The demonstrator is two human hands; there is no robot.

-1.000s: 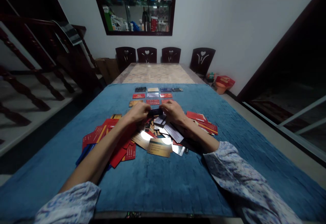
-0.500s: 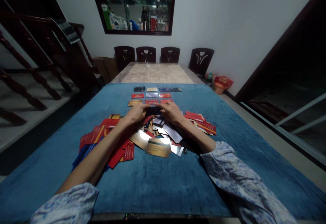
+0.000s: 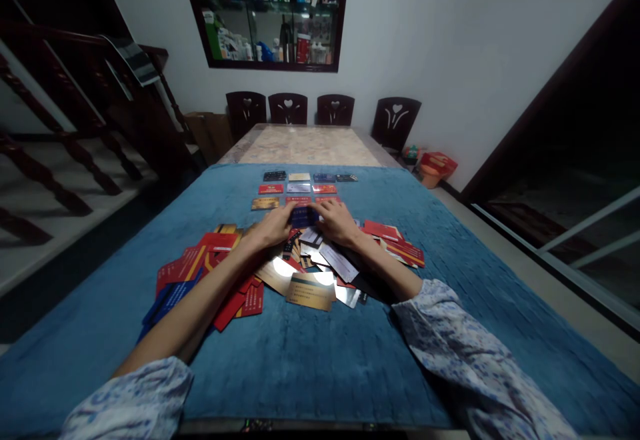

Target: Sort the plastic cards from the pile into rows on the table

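Observation:
Between my two hands is a dark blue card (image 3: 304,217), its printed face turned up toward me. My left hand (image 3: 277,225) pinches its left edge, and my right hand (image 3: 336,222) grips the right edge, both closed. Just below them spreads a loose pile of cards, with a gold card (image 3: 311,291) at its near side and a white card (image 3: 339,262) to the right. Beyond my fingers, cards lie in rows, among them a gold card (image 3: 265,203) and a red card (image 3: 271,189).
Overlapping red cards (image 3: 183,269) and blue cards (image 3: 167,303) lie by my left forearm. More red cards (image 3: 406,251) are right of the pile. A blue cloth (image 3: 320,373) covers the near table; dark chairs (image 3: 335,109) stand at the far end.
The card between my hands has tilted, so its blue printed face now shows where it looked dark before. Both hands have stayed nearly in place. The view has shifted slightly.

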